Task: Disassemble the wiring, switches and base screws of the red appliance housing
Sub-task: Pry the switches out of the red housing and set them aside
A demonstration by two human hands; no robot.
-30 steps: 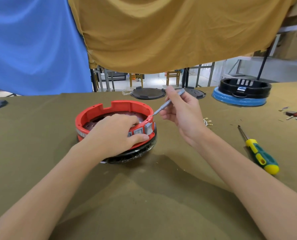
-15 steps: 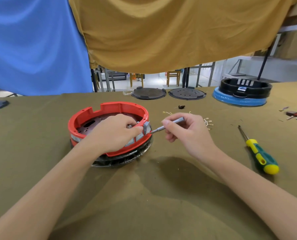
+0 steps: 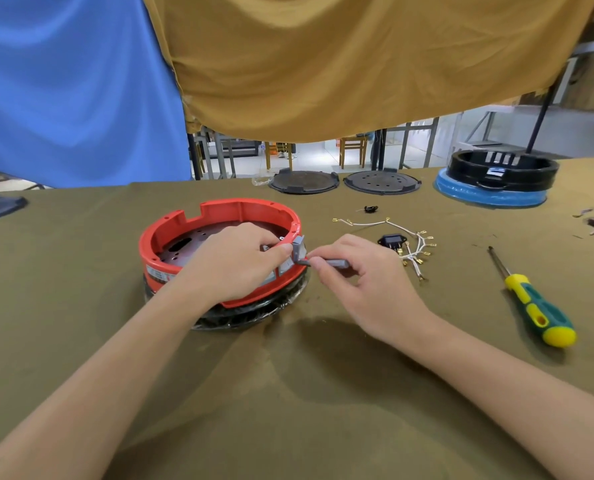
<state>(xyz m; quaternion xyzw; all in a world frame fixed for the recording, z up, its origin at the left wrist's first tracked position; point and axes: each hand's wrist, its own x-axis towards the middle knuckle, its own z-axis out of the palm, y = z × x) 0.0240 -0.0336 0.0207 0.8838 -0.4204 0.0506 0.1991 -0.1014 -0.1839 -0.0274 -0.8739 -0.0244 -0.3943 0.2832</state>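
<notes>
While the red housing (image 3: 219, 216) sat on a dark round base near the middle of the cloth-covered bench (image 3: 81, 323), the left hand (image 3: 235, 263) lay over its near rim, palm down, forearm reaching in from the lower left. Its fingers were curled over the wall, the thumb pressing a small grey switch (image 3: 299, 249) that stuck out at the rim's right edge. The right hand (image 3: 364, 282) came in from the lower right with the wrist low, its fingers pinching a slim grey tool (image 3: 333, 263) held nearly level, the tip at the foot of the switch. The left palm hid most of the near wall and the other grey panels set in it; the tool's tip could not be made out where it met the switch. To the right of the hands lay a loose white wiring harness (image 3: 413, 240) with brass terminals beside a black socket (image 3: 390, 241), and farther right a yellow-and-green screwdriver (image 3: 534, 306).
</notes>
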